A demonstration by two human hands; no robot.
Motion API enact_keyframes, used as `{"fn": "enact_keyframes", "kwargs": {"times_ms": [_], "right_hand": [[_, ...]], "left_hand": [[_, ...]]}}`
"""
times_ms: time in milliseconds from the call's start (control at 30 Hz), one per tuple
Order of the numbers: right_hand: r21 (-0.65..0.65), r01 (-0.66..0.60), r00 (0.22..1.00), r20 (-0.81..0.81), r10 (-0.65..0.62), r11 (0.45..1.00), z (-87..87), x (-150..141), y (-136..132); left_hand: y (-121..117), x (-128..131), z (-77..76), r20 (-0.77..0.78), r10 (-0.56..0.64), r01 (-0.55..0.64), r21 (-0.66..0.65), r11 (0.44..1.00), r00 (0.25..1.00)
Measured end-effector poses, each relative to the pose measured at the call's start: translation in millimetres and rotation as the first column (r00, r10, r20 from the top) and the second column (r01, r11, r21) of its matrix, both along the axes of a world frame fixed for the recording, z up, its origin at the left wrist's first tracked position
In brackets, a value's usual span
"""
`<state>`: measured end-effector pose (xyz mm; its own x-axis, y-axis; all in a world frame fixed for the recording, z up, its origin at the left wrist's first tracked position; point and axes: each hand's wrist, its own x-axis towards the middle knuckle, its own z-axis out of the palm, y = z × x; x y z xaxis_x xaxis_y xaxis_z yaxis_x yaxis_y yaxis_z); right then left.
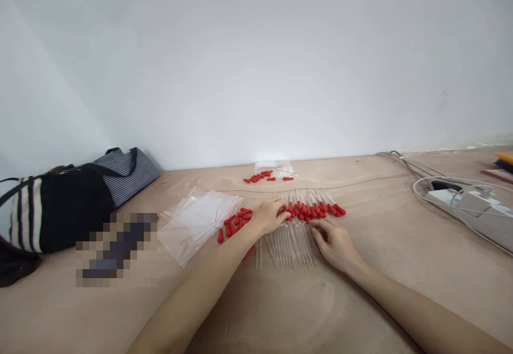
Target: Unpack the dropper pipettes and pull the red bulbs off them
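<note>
A row of droppers with red rubber bulbs (304,211) and thin clear stems (323,196) lies on the table, stems pointing at the wall. My left hand (270,216) is at the row's left end, its thumb and fingers closed round a red bulb. Below the row lie several loose clear tubes (292,247), side by side. My right hand (332,239) is at their right upper end, thumb and fingertips drawn together; what is between them is too small to make out. Loose red bulbs (229,230) lie left of my left forearm, partly hidden by it.
Clear plastic bags (202,218) are stacked at the left. Near the wall lie more red bulbs (258,177) beside a small clear bag (272,166). A black and striped cloth bag (76,204) sits far left. A white power strip (468,215) with cables (420,175) is at the right.
</note>
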<state>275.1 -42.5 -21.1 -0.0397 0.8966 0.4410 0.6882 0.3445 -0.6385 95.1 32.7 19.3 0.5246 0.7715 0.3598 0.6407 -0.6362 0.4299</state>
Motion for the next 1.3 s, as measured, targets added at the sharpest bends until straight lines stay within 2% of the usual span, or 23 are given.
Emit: {"fn": "enact_keyframes", "kwargs": {"times_ms": [133,267,367,433,500,600,733,833,967,1100,1200,1300], "right_hand": [[0.058,0.006,1.0,0.001,-0.006,0.998,-2.4,1.2,1.5],[0.286,-0.027,0.995,0.1,-0.002,0.958,-4.6,0.7,4.5],[0.478,-0.054,0.97,0.235,-0.069,0.877,-1.2,-6.6,6.9],[0.558,-0.09,0.946,0.308,-0.105,0.825,3.4,-14.7,8.5],[0.601,-0.135,0.927,0.357,-0.113,0.788,7.9,-23.2,10.5],[0.617,-0.193,0.91,0.404,-0.097,0.763,10.7,-32.2,13.1],[0.624,-0.249,0.905,0.422,-0.052,0.741,7.8,-34.3,12.9],[0.632,-0.256,0.902,0.428,-0.054,0.731,6.6,-33.1,9.8],[0.651,-0.274,0.899,0.435,-0.052,0.708,8.5,-34.8,5.2],[0.656,-0.309,0.884,0.466,-0.047,0.688,10.0,-34.7,0.1],[0.596,-0.322,0.866,0.499,-0.026,0.735,10.0,-22.5,-2.7],[0.535,-0.191,0.897,0.436,-0.076,0.823,9.1,0.4,-1.6]], "left_hand": [[-8.7,-16.3,-0.8,0.185,0.154,-0.165,0.043,0.985,0.971],[-26.1,-37.6,-3.7,0.327,0.246,-0.27,0.03,0.962,0.913],[-37.5,-49.3,-8.1,0.416,0.23,-0.237,-0.035,0.971,0.88],[-43.4,-53.0,-11.9,0.475,0.214,-0.189,-0.101,0.977,0.853],[-48.6,-53.5,-16.0,0.512,0.185,-0.128,-0.145,0.981,0.839],[-56.5,-49.8,-21.5,0.523,0.107,-0.048,-0.125,0.991,0.846],[-66.8,-44.0,-19.2,0.462,-0.003,0.009,-0.01,1.0,0.887],[-72.5,-42.1,-9.6,0.259,-0.061,0.016,0.172,0.985,0.964],[-76.6,-37.8,-3.7,0.031,-0.009,-0.003,0.363,0.932,0.999],[-79.3,-32.1,-9.3,-0.038,0.039,-0.021,0.403,0.915,0.999],[-77.2,-39.6,-11.0,-0.094,0.062,-0.023,0.373,0.927,0.994],[-68.4,-60.5,-8.6,-0.008,0.184,-0.171,0.328,0.929,0.983]]}}
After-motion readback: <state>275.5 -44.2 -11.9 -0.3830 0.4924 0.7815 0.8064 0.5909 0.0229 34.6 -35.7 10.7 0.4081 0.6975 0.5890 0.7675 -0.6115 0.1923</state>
